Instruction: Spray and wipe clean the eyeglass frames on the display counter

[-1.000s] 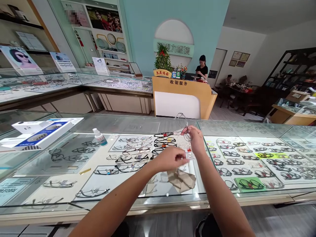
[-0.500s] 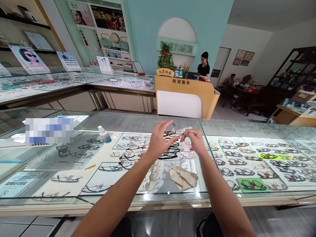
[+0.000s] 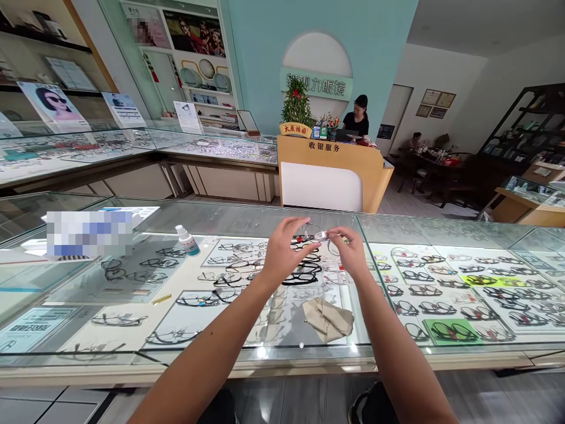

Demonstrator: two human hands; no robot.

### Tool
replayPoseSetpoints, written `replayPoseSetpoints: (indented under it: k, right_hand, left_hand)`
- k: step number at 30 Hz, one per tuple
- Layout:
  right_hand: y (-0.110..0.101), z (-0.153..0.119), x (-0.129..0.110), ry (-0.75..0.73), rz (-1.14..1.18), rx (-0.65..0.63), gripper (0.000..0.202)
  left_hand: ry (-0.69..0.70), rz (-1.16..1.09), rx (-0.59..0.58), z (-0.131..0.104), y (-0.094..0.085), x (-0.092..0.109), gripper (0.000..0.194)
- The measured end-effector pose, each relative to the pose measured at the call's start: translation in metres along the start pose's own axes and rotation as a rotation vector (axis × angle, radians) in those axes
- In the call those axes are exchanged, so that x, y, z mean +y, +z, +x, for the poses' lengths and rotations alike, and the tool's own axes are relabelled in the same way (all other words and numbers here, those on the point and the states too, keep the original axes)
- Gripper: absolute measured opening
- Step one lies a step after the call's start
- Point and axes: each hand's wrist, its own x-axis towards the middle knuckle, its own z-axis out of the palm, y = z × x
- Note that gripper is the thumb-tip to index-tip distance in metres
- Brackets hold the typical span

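Note:
Over the glass counter, a pair of thin-rimmed eyeglasses (image 3: 314, 228) is between my two hands. My left hand (image 3: 285, 247) curves around the left side of the glasses, fingertips at the upper rim and thumb below. The fingers of my right hand (image 3: 351, 250) pinch the glasses near the middle, where a small pale patch shows on them. Part of the frame is hidden behind my fingers. A crumpled beige cloth (image 3: 329, 319) lies on the glass beneath my hands. To the left stands a white spray bottle (image 3: 188, 240) with blue liquid.
Rows of eyeglass frames (image 3: 436, 306) fill the display case (image 3: 247, 353) under the glass. A blurred box (image 3: 88, 235) sits at the left, with a yellow strip (image 3: 161, 299) nearer. Beyond is a wooden cashier desk (image 3: 375, 176) with a person (image 3: 356, 122) behind it.
My right hand has turned slightly and shifted its pinch on the glasses, which have tilted. My left hand has barely moved. The person behind the desk has leaned to the left.

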Motion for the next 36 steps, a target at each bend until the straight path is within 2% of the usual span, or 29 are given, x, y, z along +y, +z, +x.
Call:
replayPoseSetpoints:
  k: [3,5,8,13,23,36]
  right_hand:
    - [0.0,0.001,0.003,-0.056,-0.078,0.208,0.02]
    - [0.002,0.0,0.005,-0.029,-0.076,0.266,0.026]
    - [0.005,-0.001,0.005,0.006,-0.061,0.247,0.032]
    - [0.01,-0.003,0.005,-0.002,-0.055,0.23,0.042]
    - [0.01,-0.002,0.002,0.087,0.089,0.26,0.046]
    - [0.011,-0.001,0.002,0.138,0.244,0.214,0.044]
  left_hand:
    - [-0.057,0.024,0.106,0.001,0.0,-0.002,0.058]
    - [-0.099,0.049,0.203,0.002,-0.001,-0.003,0.058]
    - [-0.123,0.066,0.314,0.003,-0.002,-0.007,0.058]
    - [-0.099,0.042,0.388,0.004,-0.001,-0.011,0.061]
    - [-0.029,0.013,0.397,0.003,0.001,-0.009,0.058]
    - [-0.045,-0.038,0.367,0.002,0.003,-0.009,0.056]
